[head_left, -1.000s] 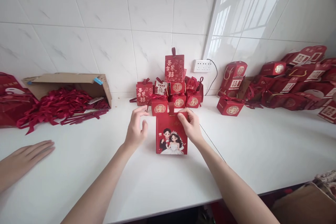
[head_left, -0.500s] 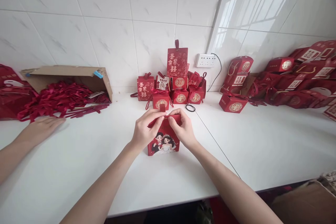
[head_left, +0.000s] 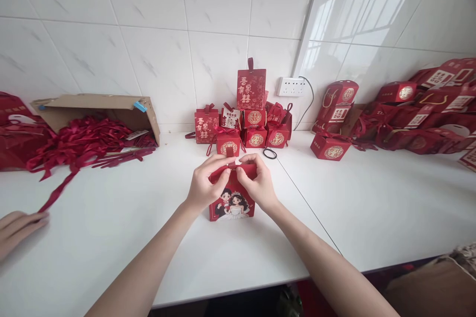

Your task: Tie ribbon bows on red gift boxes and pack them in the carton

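A red gift box with a cartoon wedding couple on its front stands upright on the white table before me. My left hand pinches the top edge at its left, thumb in front and fingers behind. My right hand grips the same edge from the right, its thumb close to the left one. Between the hands a dark red ribbon loop sticks up from the box top. My fingertips partly hide where the ribbon meets the box.
Behind stands a stack of red boxes, with a black ring nearby. At left, a cardboard box spills red ribbons; a co-worker's hand holds one. More red boxes are piled at right, below a power strip's level.
The co-worker's hand has drawn back toward the lower left, pulling a ribbon out of the heap. My hands stay on the box top, with only slight finger movement.
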A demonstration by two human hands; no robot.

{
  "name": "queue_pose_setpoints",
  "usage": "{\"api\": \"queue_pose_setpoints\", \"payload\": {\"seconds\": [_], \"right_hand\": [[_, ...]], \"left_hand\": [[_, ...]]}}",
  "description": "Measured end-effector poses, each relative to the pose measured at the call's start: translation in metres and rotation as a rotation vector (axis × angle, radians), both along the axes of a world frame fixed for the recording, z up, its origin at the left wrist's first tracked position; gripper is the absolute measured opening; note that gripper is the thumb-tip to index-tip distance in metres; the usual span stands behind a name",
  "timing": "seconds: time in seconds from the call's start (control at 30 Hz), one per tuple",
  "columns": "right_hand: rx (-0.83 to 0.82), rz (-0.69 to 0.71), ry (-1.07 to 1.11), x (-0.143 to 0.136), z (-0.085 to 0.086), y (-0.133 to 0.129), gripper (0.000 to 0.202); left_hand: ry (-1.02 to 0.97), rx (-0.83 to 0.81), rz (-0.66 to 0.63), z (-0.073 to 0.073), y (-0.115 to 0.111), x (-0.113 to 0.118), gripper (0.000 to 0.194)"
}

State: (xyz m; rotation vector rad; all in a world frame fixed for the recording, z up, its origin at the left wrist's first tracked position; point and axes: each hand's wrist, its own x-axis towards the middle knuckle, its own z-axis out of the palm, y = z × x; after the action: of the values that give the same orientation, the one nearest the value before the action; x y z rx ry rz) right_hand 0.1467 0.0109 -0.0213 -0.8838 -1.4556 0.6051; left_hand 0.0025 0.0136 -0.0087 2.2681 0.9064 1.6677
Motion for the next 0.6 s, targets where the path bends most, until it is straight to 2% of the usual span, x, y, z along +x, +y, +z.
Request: {"api": "queue_pose_setpoints", "payload": {"seconds": [0.6], "right_hand": [[0.047, 0.035, -0.031, 0.0014, -0.0003, 0.0003, 0.009]], "left_hand": [[0.016, 0.015, -0.012, 0.0020, 0.0004, -0.0008, 0.025]]}}
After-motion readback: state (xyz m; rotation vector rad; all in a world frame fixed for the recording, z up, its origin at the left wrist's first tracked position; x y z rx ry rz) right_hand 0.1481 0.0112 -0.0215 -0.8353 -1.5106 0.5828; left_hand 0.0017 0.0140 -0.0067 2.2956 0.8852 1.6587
